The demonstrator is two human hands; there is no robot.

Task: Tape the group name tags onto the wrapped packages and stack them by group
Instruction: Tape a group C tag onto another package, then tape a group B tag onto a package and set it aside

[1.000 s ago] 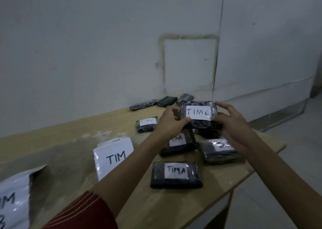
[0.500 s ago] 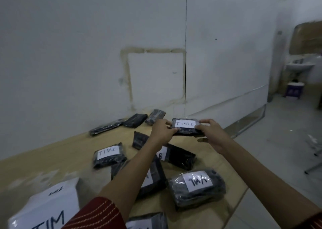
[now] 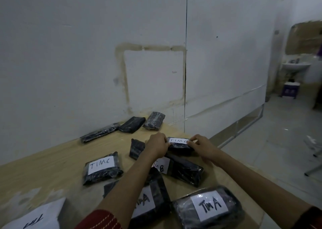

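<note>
Now my left hand (image 3: 157,146) and right hand (image 3: 203,144) pinch the tagged package (image 3: 179,146), fingers (image 3: 193,139) curled; stacking step, next set it on TIM C package (image 3: 102,167).

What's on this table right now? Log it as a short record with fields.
held: black plastic-wrapped package tagged TIM C, gripped at its ends by the left hand and right hand
same tag: second TIM C package, lying apart to the left
other tags: TIM B package; TIM A package
untagged: three dark packages by the wall
surface: wooden table
</note>
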